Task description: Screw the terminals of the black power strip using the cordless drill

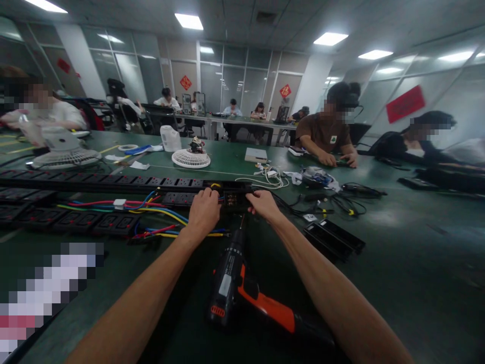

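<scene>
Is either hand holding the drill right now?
No, the drill lies on the table between the forearms, while the left hand and right hand are both on the black power strip beyond it.

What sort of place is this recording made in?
Probably an electrical assembly workshop in an office-like hall: long green tables, rows of black power strips with loose coloured wires, a cordless drill lying on the table, and other people seated at the tables.

An assembly workshop, apparently in an office hall: people sit at long green tables (397,237) strewn with power strips (94,181), wires (151,212) and a drill (242,288).
</scene>
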`<state>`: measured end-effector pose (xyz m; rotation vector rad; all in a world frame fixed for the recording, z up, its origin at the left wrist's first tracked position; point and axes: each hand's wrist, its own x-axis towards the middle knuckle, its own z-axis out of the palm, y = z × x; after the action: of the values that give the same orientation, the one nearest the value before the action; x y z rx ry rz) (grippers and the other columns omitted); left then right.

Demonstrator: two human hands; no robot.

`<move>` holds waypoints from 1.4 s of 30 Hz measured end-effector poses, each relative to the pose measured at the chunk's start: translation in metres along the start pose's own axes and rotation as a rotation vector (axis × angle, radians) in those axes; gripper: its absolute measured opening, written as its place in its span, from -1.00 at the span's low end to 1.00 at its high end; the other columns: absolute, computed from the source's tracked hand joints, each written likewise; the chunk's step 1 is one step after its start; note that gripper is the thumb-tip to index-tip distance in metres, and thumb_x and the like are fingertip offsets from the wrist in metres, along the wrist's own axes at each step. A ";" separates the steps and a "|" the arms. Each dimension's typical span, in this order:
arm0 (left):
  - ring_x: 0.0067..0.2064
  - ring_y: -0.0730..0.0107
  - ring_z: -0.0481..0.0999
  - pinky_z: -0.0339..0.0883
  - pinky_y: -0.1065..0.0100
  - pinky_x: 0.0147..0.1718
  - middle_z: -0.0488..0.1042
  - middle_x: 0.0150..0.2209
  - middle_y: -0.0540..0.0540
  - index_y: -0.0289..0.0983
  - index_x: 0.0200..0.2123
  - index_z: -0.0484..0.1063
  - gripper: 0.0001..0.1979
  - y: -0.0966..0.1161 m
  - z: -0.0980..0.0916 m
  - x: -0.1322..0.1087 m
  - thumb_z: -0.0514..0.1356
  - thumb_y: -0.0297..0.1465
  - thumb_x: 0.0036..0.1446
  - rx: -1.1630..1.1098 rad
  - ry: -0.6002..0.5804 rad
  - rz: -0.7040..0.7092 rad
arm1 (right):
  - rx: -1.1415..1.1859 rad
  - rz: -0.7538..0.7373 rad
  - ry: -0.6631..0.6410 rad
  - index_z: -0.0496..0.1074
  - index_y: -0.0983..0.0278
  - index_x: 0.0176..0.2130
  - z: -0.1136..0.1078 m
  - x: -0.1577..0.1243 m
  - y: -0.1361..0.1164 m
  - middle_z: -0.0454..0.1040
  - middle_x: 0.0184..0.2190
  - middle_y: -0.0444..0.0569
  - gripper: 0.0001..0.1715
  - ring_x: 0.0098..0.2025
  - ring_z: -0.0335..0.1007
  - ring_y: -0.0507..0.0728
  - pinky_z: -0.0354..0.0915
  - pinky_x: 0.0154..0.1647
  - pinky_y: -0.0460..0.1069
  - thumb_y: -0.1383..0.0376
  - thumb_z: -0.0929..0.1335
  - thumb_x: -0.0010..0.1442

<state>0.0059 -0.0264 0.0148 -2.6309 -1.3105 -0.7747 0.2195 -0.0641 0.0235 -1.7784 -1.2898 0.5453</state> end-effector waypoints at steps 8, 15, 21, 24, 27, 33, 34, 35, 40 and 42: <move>0.02 -0.01 0.44 0.28 0.04 -0.08 0.54 -0.07 -0.21 -0.21 -0.07 0.59 -0.76 -0.005 0.006 -0.004 0.12 -0.41 0.34 0.025 -0.020 0.020 | -0.085 -0.084 0.045 0.45 0.30 -0.45 -0.003 -0.008 -0.016 0.46 -0.69 -0.10 -0.75 -0.70 0.36 0.01 0.15 -0.67 -0.16 0.31 0.34 0.27; -0.02 0.06 0.44 0.23 0.06 -0.12 0.56 -0.11 -0.16 -0.20 -0.20 0.63 -0.77 -0.007 0.005 0.000 0.13 -0.42 0.31 -0.001 0.012 -0.001 | -0.128 -0.195 0.106 0.48 0.29 -0.34 -0.001 -0.011 -0.022 0.52 -0.56 -0.14 -0.92 -0.62 0.48 0.03 0.24 -0.59 -0.16 0.37 0.35 0.18; -0.03 0.05 0.43 0.21 0.05 -0.10 0.57 -0.13 -0.17 -0.18 -0.19 0.64 -0.78 -0.009 0.007 -0.001 0.15 -0.41 0.31 -0.035 0.091 0.000 | -0.127 -0.213 0.144 0.44 0.27 -0.40 -0.001 -0.010 -0.019 0.48 -0.59 -0.16 -0.90 -0.62 0.51 0.06 0.26 -0.61 -0.16 0.37 0.34 0.16; -0.03 0.06 0.43 0.20 0.04 -0.09 0.58 -0.14 -0.17 -0.18 -0.21 0.64 -0.79 -0.010 0.010 -0.001 0.16 -0.41 0.31 -0.045 0.125 0.013 | -0.135 -0.222 0.165 0.47 0.28 -0.36 -0.001 -0.011 -0.019 0.48 -0.59 -0.16 -0.90 -0.62 0.52 0.07 0.29 -0.58 -0.14 0.37 0.33 0.17; -0.05 0.07 0.43 0.18 0.04 -0.09 0.59 -0.16 -0.15 -0.18 -0.22 0.64 -0.79 -0.011 0.011 -0.001 0.17 -0.40 0.32 -0.051 0.157 0.018 | -0.157 -0.237 0.188 0.54 0.32 -0.24 -0.002 -0.013 -0.022 0.52 -0.55 -0.13 -0.82 -0.61 0.52 0.08 0.34 -0.54 -0.12 0.38 0.32 0.19; -0.09 0.11 0.43 0.16 0.05 -0.09 0.59 -0.20 -0.14 -0.19 -0.26 0.64 -0.73 -0.008 0.008 -0.002 0.12 -0.43 0.35 -0.078 0.208 0.033 | -0.216 -0.253 0.221 0.57 0.36 -0.05 0.002 -0.021 -0.031 0.53 -0.56 -0.09 -0.64 -0.60 0.51 0.12 0.40 -0.46 -0.06 0.43 0.30 0.20; -0.09 0.12 0.43 0.16 0.05 -0.09 0.59 -0.20 -0.15 -0.20 -0.27 0.64 -0.73 -0.008 0.008 -0.002 0.12 -0.45 0.35 -0.088 0.209 0.036 | -0.221 -0.251 0.222 0.58 0.36 -0.05 0.002 -0.022 -0.032 0.53 -0.57 -0.09 -0.63 -0.60 0.50 0.12 0.39 -0.46 -0.06 0.43 0.29 0.21; -0.09 0.12 0.43 0.16 0.05 -0.10 0.59 -0.21 -0.15 -0.20 -0.27 0.64 -0.73 -0.008 0.007 -0.002 0.12 -0.46 0.34 -0.098 0.208 0.038 | -0.224 -0.249 0.224 0.57 0.37 -0.04 0.003 -0.023 -0.033 0.52 -0.57 -0.08 -0.63 -0.61 0.50 0.12 0.39 -0.47 -0.06 0.43 0.29 0.22; -0.10 0.11 0.44 0.17 0.06 -0.11 0.60 -0.22 -0.15 -0.21 -0.29 0.65 -0.74 -0.007 0.006 -0.003 0.14 -0.46 0.32 -0.100 0.198 0.047 | -0.236 -0.230 0.202 0.56 0.39 0.00 0.003 -0.024 -0.032 0.50 -0.60 -0.10 -0.62 -0.63 0.49 0.10 0.34 -0.52 -0.10 0.43 0.29 0.24; -0.11 0.11 0.43 0.16 0.06 -0.12 0.60 -0.23 -0.14 -0.20 -0.29 0.66 -0.73 -0.006 0.006 -0.003 0.14 -0.46 0.33 -0.096 0.191 0.067 | -0.243 -0.220 0.175 0.58 0.39 -0.08 0.002 -0.023 -0.030 0.45 -0.66 -0.13 -0.65 -0.66 0.46 0.09 0.32 -0.55 -0.10 0.45 0.28 0.24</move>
<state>0.0020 -0.0226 0.0079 -2.5802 -1.1570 -1.0731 0.1930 -0.0811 0.0446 -1.8030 -1.4512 0.1104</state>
